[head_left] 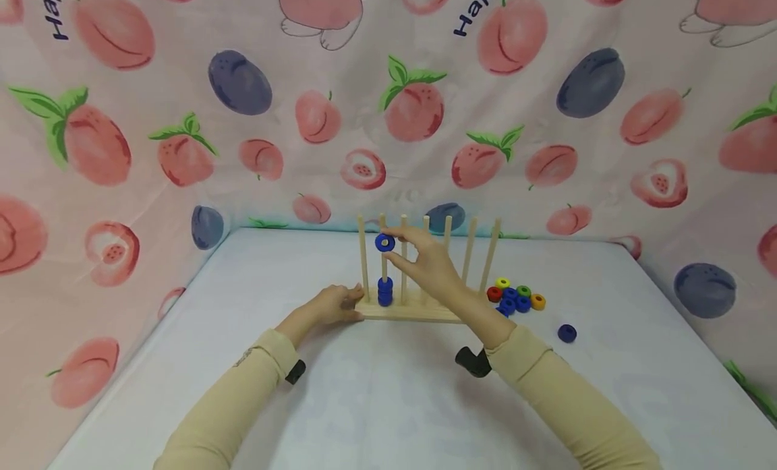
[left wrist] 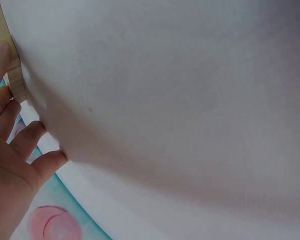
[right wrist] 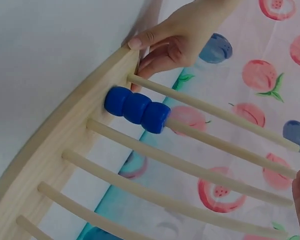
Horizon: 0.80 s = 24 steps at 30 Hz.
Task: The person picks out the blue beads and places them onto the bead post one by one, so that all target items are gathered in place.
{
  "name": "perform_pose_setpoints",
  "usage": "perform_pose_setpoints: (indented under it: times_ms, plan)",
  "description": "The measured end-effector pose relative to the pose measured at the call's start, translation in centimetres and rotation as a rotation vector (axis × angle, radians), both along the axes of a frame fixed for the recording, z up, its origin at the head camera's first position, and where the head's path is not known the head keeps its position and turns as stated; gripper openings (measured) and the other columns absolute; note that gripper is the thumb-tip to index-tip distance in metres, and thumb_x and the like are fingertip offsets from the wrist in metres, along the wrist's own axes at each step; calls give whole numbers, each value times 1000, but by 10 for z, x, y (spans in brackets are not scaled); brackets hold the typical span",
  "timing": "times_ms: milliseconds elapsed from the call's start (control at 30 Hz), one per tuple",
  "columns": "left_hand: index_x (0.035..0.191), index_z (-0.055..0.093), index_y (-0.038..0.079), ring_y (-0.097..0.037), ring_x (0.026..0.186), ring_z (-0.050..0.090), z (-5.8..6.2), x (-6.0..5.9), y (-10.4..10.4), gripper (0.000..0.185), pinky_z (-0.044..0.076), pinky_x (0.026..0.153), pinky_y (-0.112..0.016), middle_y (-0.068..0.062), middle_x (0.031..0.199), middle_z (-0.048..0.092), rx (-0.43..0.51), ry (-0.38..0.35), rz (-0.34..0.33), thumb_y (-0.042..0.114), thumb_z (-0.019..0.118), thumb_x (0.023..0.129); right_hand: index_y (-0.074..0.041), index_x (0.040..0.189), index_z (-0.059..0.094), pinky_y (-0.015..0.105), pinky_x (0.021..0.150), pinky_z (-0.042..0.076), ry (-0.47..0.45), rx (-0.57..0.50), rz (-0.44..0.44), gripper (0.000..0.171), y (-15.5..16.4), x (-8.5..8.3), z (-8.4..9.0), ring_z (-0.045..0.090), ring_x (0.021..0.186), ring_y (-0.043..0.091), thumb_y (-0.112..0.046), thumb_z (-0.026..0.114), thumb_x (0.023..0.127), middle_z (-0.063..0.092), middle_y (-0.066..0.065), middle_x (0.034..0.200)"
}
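Head view shows a wooden rack (head_left: 419, 313) with seven upright pegs standing on the white table (head_left: 376, 396). The right hand (head_left: 427, 261) pinches one blue ring (head_left: 385, 242) between thumb and fingers at the top of the second peg from the left (head_left: 383, 254); the ring looks threaded on the peg's tip. Three blue rings (head_left: 385, 291) sit stacked at the bottom of that same peg (the right wrist view shows the three clearly). The left hand (head_left: 334, 305) rests against the rack's left end, fingers lightly curled on the base. Just right of the rack lies a loose cluster of rings (head_left: 516, 296): yellow, green, red, orange and several blue, partly hidden by the right forearm. One more blue ring (head_left: 567, 333) lies apart, nearer the person. Fruit-print cloth (head_left: 182, 119) hangs behind the table.
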<state>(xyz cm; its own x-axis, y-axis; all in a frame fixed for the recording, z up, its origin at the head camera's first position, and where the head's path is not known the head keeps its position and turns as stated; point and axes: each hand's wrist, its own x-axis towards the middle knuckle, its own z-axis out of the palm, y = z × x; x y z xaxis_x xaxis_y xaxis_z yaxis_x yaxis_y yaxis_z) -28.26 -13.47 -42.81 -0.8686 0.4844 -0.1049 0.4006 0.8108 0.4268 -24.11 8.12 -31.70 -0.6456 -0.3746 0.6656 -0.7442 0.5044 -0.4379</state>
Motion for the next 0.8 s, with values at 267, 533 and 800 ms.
perform_pose_setpoints:
  times_ms: [267, 533, 800]
  plan:
    - [126, 46, 10, -35, 116, 45, -4, 0, 0, 58, 35, 99, -45, -11, 132, 41, 10, 14, -28, 35, 66, 77, -5, 110, 60, 30, 85, 49, 72, -17, 9, 34, 1, -11, 7, 59, 97, 18, -10, 67, 77, 64, 8, 108]
    - [122, 50, 8, -35, 115, 46, -2, 2, -2, 56, 36, 99, -44, -12, 130, 43, 19, 28, -34, 33, 67, 75, -2, 109, 60, 32, 83, 50, 111, 18, -5, 35, 0, -22, 16, 61, 95, 22, -12, 67, 77, 64, 11, 106]
    - [123, 49, 6, -35, 115, 46, 1, 2, -2, 56, 37, 98, -43, -13, 130, 44, 22, 65, -53, 33, 66, 76, -1, 110, 60, 34, 79, 50, 110, 33, -28, 36, -1, -32, 28, 60, 91, 22, -16, 66, 78, 65, 12, 102]
